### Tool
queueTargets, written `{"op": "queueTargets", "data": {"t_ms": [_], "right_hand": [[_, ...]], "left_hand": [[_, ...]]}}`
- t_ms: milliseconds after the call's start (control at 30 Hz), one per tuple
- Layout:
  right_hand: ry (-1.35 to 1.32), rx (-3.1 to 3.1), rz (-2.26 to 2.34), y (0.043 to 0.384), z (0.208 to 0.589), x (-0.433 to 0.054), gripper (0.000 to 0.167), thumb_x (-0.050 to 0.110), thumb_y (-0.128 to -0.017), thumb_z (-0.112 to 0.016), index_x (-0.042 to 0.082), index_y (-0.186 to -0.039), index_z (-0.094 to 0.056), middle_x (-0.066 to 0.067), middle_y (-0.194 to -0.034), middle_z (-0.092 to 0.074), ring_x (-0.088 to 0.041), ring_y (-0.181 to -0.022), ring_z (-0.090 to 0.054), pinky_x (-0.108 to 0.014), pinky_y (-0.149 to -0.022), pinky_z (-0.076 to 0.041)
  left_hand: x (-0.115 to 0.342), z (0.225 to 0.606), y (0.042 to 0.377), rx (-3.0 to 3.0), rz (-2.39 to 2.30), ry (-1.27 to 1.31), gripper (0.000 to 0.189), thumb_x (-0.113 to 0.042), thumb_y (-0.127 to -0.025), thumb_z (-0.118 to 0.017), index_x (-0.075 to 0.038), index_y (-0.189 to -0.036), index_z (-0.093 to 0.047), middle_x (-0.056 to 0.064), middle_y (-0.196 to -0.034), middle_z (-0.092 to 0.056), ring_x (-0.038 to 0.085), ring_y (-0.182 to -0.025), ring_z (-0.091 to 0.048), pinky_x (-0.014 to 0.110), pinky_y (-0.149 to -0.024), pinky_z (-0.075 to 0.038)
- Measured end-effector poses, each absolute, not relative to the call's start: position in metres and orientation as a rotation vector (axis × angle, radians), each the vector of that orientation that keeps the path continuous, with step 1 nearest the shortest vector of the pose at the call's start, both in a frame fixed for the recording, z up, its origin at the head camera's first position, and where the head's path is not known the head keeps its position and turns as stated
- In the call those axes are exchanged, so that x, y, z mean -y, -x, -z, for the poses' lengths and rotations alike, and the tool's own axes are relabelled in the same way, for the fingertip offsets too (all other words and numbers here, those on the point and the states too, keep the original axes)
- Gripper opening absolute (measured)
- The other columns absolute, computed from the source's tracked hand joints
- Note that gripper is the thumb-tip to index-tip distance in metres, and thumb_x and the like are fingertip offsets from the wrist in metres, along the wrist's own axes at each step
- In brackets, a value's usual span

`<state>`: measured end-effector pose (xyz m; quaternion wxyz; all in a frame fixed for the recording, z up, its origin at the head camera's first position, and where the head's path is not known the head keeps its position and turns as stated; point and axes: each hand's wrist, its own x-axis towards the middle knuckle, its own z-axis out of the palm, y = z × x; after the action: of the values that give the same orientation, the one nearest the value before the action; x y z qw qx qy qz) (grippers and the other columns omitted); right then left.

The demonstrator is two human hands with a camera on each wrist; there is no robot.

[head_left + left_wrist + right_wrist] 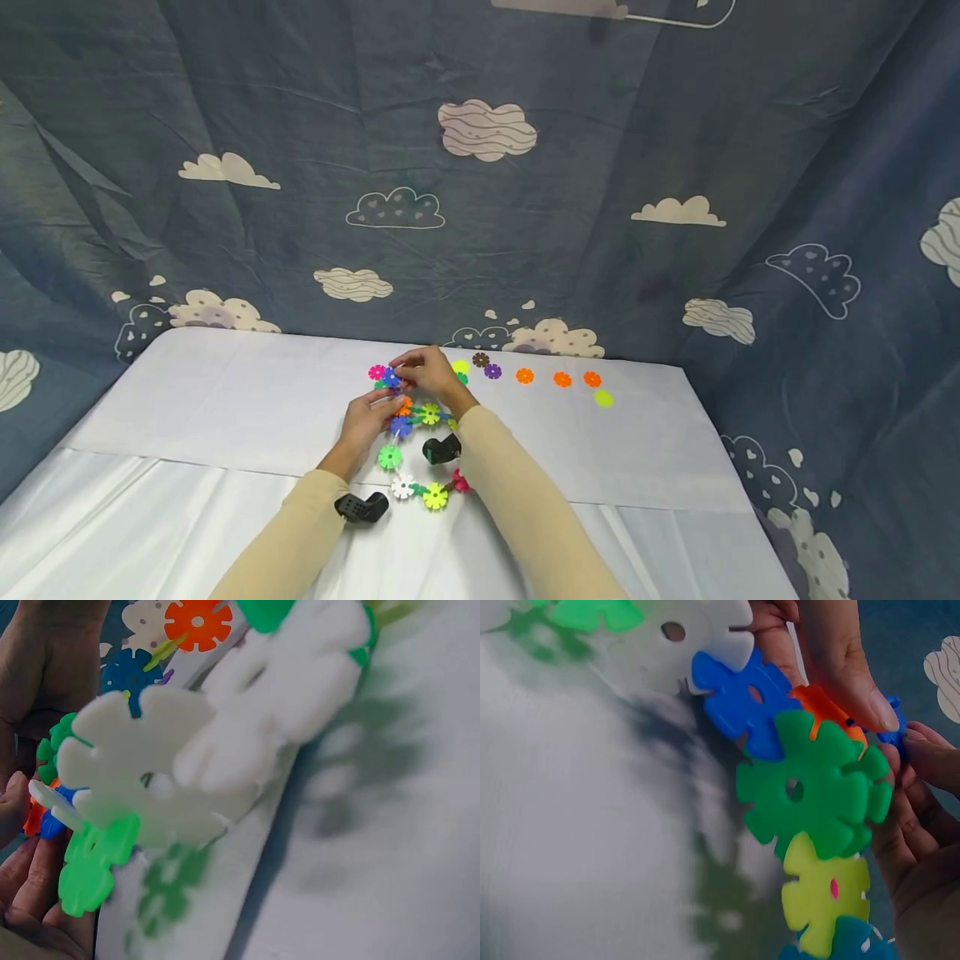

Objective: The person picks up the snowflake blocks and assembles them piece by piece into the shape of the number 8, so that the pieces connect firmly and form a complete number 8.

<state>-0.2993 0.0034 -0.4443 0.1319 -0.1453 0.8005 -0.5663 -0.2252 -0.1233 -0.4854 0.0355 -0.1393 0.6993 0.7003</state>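
Observation:
A ring of linked flower-shaped plastic discs lies in front of me in the head view, with a green disc [390, 457], a white disc [402, 486] and a yellow disc [435, 497] along its near side. At its far left, my left hand [365, 423] holds the ring by an orange disc [406, 407]. My right hand [429, 371] pinches a small blue disc [894, 731] beside that orange one, its thumb and fingertips close to the left thumb in the right wrist view. Part of the ring's right side is hidden by the right forearm.
Loose discs lie along the table's far side: a pink disc [377, 372] left of the hands, then a brown disc [481, 360], a purple disc [492, 372], several orange discs [562, 380] and a yellow disc [603, 399] to the right. A cloud-printed curtain [540, 250] hangs behind the white table [225, 400].

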Motion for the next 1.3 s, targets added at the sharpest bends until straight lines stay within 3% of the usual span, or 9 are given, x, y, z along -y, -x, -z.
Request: {"op": "queueTargets", "data": {"t_ms": [300, 767, 1133, 1300], "right_hand": [[0.484, -2.38, 1.565, 0.298, 0.445, -0.005, 0.018, -0.001, -0.09, -0.064, 0.0, -0.105, -0.073, -0.01, -0.089, -0.07, -0.009, -0.065, -0.06, -0.023, -0.066, -0.057], [0.544, -2.452, 1.406, 0.299, 0.441, -0.003, 0.017, -0.003, -0.09, -0.063, -0.001, -0.104, -0.073, -0.011, -0.089, -0.071, -0.01, -0.067, -0.059, -0.021, -0.067, -0.055], [0.577, -2.393, 1.462, 0.299, 0.441, -0.006, 0.017, 0.0, -0.09, -0.065, 0.0, -0.105, -0.073, -0.009, -0.085, -0.068, -0.01, -0.068, -0.058, -0.022, -0.068, -0.056], [0.574, -2.413, 1.431, 0.298, 0.448, -0.007, 0.017, 0.0, -0.089, -0.066, 0.001, -0.104, -0.074, -0.007, -0.084, -0.068, -0.01, -0.069, -0.056, -0.02, -0.066, -0.052]], "left_hand": [[0.122, 0.486, 0.228, -2.151, -2.15, 0.423, 0.039, -0.013, -0.094, -0.064, 0.007, -0.127, -0.056, 0.022, -0.118, -0.064, 0.008, -0.083, -0.065, 0.021, -0.072, -0.056], [0.119, 0.484, 0.224, -2.223, -2.122, 0.415, 0.039, -0.012, -0.095, -0.061, 0.011, -0.126, -0.054, 0.025, -0.118, -0.063, 0.013, -0.089, -0.066, 0.024, -0.074, -0.057], [0.129, 0.483, 0.225, -2.136, -2.169, 0.369, 0.031, -0.012, -0.092, -0.066, 0.009, -0.113, -0.06, 0.014, -0.101, -0.071, 0.007, -0.075, -0.063, 0.02, -0.066, -0.055], [0.135, 0.481, 0.222, -2.076, -2.154, 0.408, 0.037, -0.021, -0.099, -0.057, 0.009, -0.12, -0.055, 0.014, -0.103, -0.066, 0.009, -0.077, -0.062, 0.025, -0.072, -0.057]]}}
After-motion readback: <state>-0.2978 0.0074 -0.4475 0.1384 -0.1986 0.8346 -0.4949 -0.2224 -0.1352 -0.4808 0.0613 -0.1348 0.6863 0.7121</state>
